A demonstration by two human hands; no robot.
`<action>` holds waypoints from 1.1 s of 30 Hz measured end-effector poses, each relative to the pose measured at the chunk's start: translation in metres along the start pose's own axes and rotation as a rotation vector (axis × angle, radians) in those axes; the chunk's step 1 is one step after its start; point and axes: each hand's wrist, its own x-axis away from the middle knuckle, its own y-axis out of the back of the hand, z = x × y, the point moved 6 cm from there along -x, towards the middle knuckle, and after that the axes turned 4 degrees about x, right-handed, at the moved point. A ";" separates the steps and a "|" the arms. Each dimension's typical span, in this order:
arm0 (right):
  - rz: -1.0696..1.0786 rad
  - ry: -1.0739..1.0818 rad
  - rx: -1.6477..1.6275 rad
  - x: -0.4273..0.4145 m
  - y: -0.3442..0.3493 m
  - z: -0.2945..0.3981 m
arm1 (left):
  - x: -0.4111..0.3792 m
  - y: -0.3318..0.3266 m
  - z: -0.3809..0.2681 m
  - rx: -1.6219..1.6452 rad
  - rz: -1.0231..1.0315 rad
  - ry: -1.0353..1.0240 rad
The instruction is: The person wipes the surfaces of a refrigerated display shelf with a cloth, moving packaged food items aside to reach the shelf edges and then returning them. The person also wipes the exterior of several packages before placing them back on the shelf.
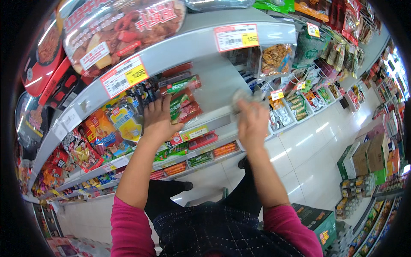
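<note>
My left hand [160, 120] lies spread on the shelf, its fingers against red-and-green snack packs [184, 104] at its right and dark packs at its left. My right hand [252, 119], blurred, grips a crumpled greyish cloth [241, 98] at the right end of the bare grey shelf board [218, 77]. The cloth appears to touch the board, though blur hides the exact contact. A yellow-and-white snack pack [126, 119] stands left of my left hand.
Above runs a shelf edge with price tags [236, 37], carrying large instant-meal tubs [122, 35]. Hanging snack bags [276, 59] and white bins [301, 107] flank the right side. Lower shelves hold packaged sausages [224, 149]. Cartons [369, 154] stand across the tiled aisle; a dark green box [316, 221] is behind me.
</note>
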 end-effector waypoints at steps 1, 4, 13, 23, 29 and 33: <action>0.047 0.071 -0.061 0.017 -0.009 0.025 | 0.000 -0.002 0.001 -0.007 -0.016 -0.004; 0.194 0.287 -0.086 0.062 -0.048 0.070 | -0.003 -0.004 -0.006 0.025 -0.060 -0.058; 0.005 -0.063 0.154 0.055 -0.035 -0.099 | -0.001 -0.002 -0.002 -0.023 -0.081 -0.077; -0.142 -1.154 -0.922 0.100 -0.002 -0.196 | 0.001 0.000 -0.008 -0.042 -0.049 -0.101; 0.105 -0.286 -0.388 -0.022 0.049 -0.091 | -0.001 0.001 -0.009 -0.060 0.021 -0.055; 0.283 0.259 -0.352 -0.076 0.026 -0.011 | -0.001 0.002 -0.001 -0.016 0.117 0.039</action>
